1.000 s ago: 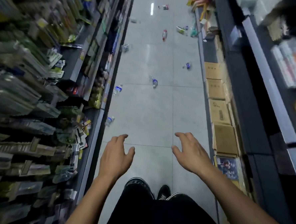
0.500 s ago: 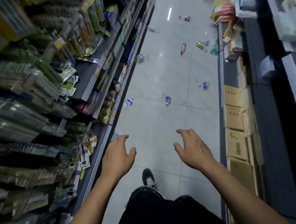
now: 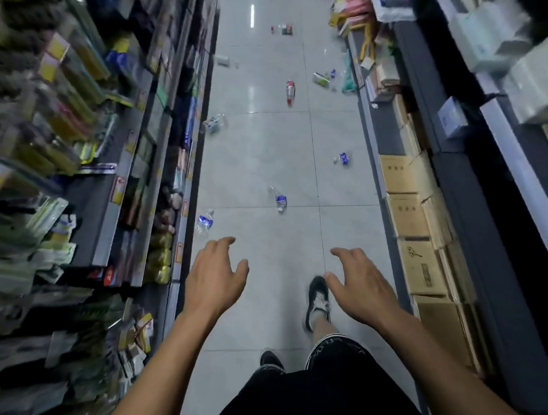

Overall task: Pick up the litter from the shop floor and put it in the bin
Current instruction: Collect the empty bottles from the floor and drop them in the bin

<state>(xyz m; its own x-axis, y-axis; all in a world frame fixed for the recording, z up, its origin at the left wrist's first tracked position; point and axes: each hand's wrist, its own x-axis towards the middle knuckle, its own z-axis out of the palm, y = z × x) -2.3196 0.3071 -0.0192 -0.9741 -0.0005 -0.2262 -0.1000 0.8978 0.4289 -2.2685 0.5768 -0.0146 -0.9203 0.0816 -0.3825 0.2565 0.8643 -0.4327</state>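
Litter lies scattered down a grey tiled aisle. Nearest is a crushed clear bottle with a blue label [image 3: 204, 223] by the left shelf foot, just beyond my left hand [image 3: 215, 279]. Another blue-labelled bottle [image 3: 280, 201] lies mid-aisle, and a small blue piece [image 3: 344, 158] sits nearer the right side. Farther off are a red-capped bottle [image 3: 290, 92], a clear wrapper [image 3: 213, 123] and green packaging [image 3: 322, 79]. My right hand [image 3: 361, 285] hovers above the floor. Both hands are empty, fingers loosely spread. No bin is in view.
Stocked shelves [image 3: 110, 172] line the left side. Cardboard boxes [image 3: 409, 218] are stacked along the dark shelving on the right. My right foot in a black shoe [image 3: 316, 297] is stepped forward. More litter [image 3: 282, 29] lies at the far end.
I have walked forward down the aisle, so the bottles lie nearer. My right foot has swung ahead. Both hands stay empty and held out in front.
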